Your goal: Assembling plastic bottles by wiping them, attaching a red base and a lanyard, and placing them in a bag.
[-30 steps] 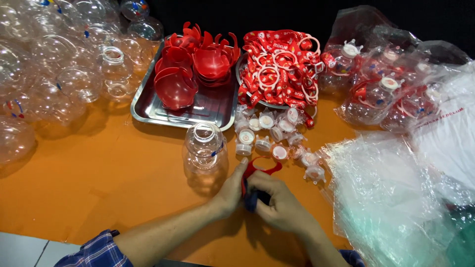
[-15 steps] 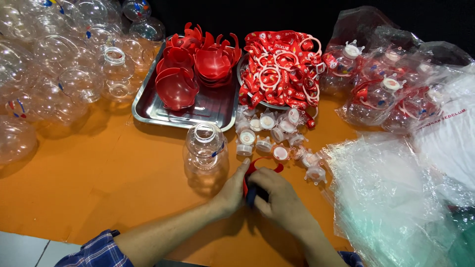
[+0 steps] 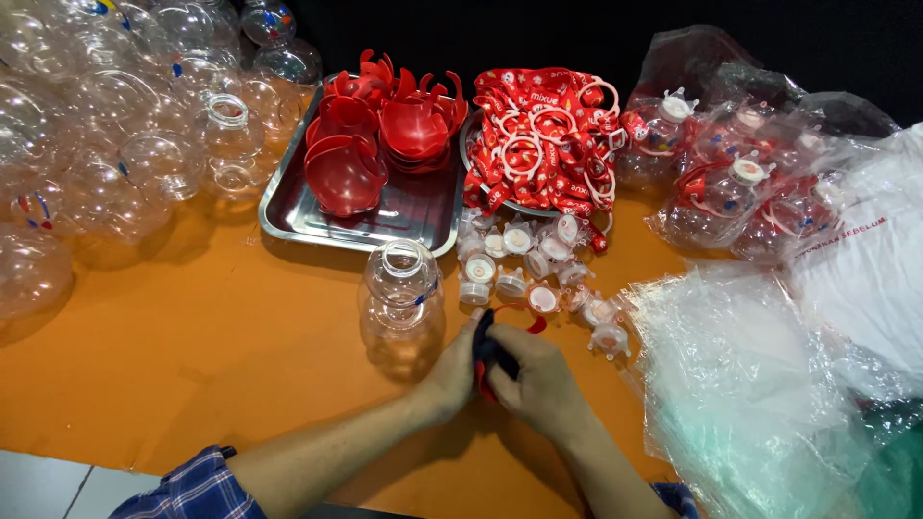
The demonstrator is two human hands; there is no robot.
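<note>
My left hand [image 3: 454,373] and my right hand [image 3: 540,381] meet low in the middle of the orange table [image 3: 192,356]. Together they pinch a red strap with a dark piece [image 3: 492,354] between their fingers. Just beyond my left hand stands a clear round plastic bottle [image 3: 400,296], open at the top and untouched. A cluster of small white caps [image 3: 524,264] lies right behind my hands.
A steel tray [image 3: 288,216] holds stacked red plastic pieces [image 3: 375,135]. A pile of red and white straps [image 3: 543,139] lies beside it. Several clear bottles [image 3: 106,125] crowd the left. Bagged finished bottles [image 3: 740,183] and crumpled clear plastic bags [image 3: 769,384] fill the right.
The strap's red loop, earlier sticking up above my hands, is now mostly folded into my fingers. My hands have closed tighter together; nothing else moved.
</note>
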